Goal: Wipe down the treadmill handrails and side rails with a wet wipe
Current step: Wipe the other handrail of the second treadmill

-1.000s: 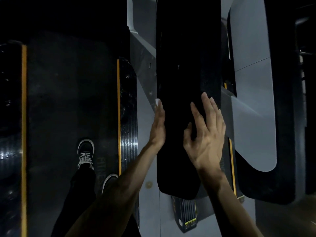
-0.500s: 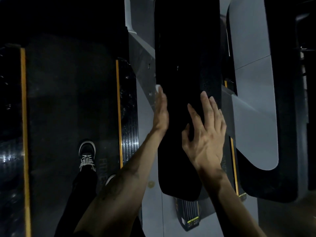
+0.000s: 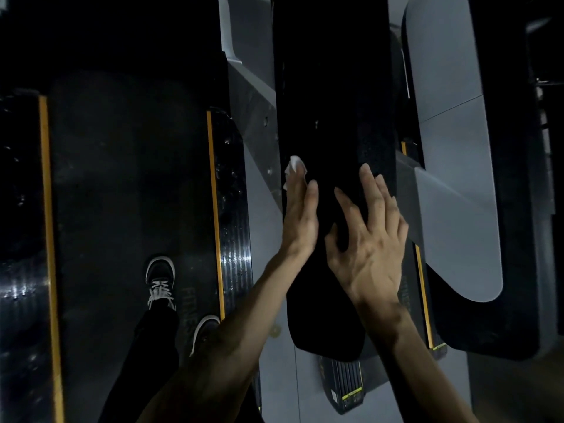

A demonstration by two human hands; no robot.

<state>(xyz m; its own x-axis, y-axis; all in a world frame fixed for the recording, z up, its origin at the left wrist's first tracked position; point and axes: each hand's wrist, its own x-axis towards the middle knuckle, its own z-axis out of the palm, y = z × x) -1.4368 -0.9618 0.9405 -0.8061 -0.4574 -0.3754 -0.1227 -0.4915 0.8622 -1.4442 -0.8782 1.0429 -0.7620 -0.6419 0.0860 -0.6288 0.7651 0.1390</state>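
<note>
Left hand [image 3: 300, 215] is flat against the left edge of the black handrail [image 3: 332, 117], fingers straight and together, pressing the white wet wipe [image 3: 292, 166] onto the rail's side. The wipe sits under the fingers: only a crumpled bit shows past the fingertips plus a sliver along the outer side of the fingers, the rest is hidden by the hand, so no pinch, just flat pressure. Right hand [image 3: 369, 239] lies palm down on top of the same handrail, fingers spread and mostly straight, thumb tucked toward the left hand; it holds nothing and only rests on the pad. The two hands are just beside each other, left one slightly further up the rail. The wipe is on the rail's left flank, roughly at mid length of the visible pad. Below on the left: treadmill belt [image 3: 128, 193] with yellow-edged side rails [image 3: 232, 209], and the person's shoes [image 3: 161, 280] standing on the belt. Lighting is dim, so the rail's surface detail is hard to read.
</note>
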